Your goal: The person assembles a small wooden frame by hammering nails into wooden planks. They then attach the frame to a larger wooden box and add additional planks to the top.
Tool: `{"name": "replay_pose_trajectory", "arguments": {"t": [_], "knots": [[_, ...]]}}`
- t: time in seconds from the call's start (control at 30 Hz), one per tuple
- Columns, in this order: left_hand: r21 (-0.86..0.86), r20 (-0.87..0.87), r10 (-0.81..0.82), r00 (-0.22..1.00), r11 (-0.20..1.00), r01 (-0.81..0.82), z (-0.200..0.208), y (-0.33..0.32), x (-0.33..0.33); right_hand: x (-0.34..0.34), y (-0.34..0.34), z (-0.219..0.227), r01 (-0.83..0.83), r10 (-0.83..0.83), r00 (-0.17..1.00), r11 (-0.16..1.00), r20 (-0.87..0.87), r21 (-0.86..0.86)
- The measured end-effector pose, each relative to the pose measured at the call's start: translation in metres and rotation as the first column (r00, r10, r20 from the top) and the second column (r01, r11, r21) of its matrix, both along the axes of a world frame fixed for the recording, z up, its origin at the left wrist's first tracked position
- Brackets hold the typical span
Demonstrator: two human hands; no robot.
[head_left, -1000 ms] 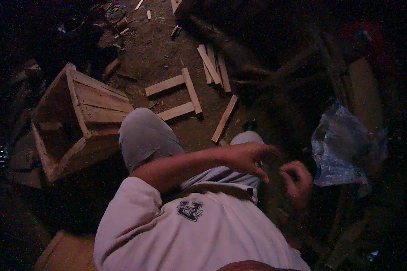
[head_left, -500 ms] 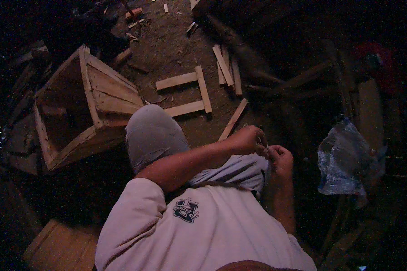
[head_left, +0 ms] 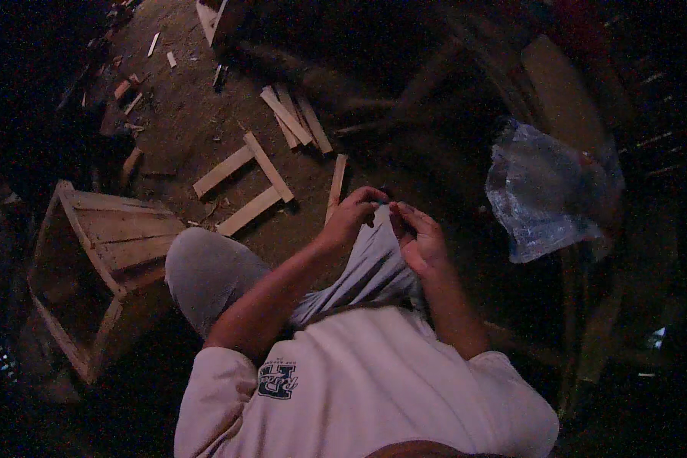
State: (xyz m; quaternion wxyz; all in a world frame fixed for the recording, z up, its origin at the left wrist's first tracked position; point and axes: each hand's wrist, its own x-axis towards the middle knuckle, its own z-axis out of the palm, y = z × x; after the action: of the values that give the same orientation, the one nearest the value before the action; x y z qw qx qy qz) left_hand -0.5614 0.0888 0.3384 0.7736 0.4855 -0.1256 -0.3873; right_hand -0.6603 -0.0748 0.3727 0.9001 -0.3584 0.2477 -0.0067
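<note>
My left hand (head_left: 353, 215) and my right hand (head_left: 421, 238) meet above my lap, fingertips pinched close together. Something tiny and bluish seems to lie between them, too small and dim to name. Beneath the hands is the grey cloth of my trousers (head_left: 374, 263). Just beyond my left hand, a single wooden slat (head_left: 336, 187) lies on the ground. Farther left on the dirt floor lies a three-sided frame of wooden slats (head_left: 271, 169), one side open.
A wooden crate (head_left: 122, 225) with an open face stands at the left. Several loose slats (head_left: 291, 118) lie beyond the frame. A clear plastic bag (head_left: 534, 195) is at the right. Wood scraps (head_left: 122, 90) litter the dirt floor (head_left: 183, 99) at the far left.
The view has turned, so the frame, crate and bag appear farther left. My hands remain together at the fingertips, and my right hand shows more fully.
</note>
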Motion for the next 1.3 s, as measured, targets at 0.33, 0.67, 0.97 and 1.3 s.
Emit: {"name": "replay_pose_trajectory", "arguments": {"t": [0.33, 0.67, 0.97, 1.3], "knots": [[0.036, 0.285, 0.242, 0.928, 0.964, -0.262, 0.005, -0.012, -0.016, 0.006, -0.01, -0.015, -0.053, 0.051, 0.996, 0.998, -0.069, -0.031], [0.267, 0.386, 0.325, 0.863, 0.857, -0.442, 0.093, 0.103, 0.04, 0.053, -0.02, -0.077, -0.47, 0.304, 0.881, 0.473, -0.363, -0.746], [0.196, 0.691, 0.355, 0.63, 0.746, -0.636, -0.037, 0.183, 0.223, 0.052, -0.091, -0.32, -0.792, -0.252, 0.605, -0.28, -0.755, -0.542], [0.294, 0.803, 0.324, 0.501, 0.516, -0.805, -0.276, 0.221, 0.173, 0.012, -0.041, -0.329, -0.682, -0.36, 0.732, -0.387, -0.579, -0.621]]}}
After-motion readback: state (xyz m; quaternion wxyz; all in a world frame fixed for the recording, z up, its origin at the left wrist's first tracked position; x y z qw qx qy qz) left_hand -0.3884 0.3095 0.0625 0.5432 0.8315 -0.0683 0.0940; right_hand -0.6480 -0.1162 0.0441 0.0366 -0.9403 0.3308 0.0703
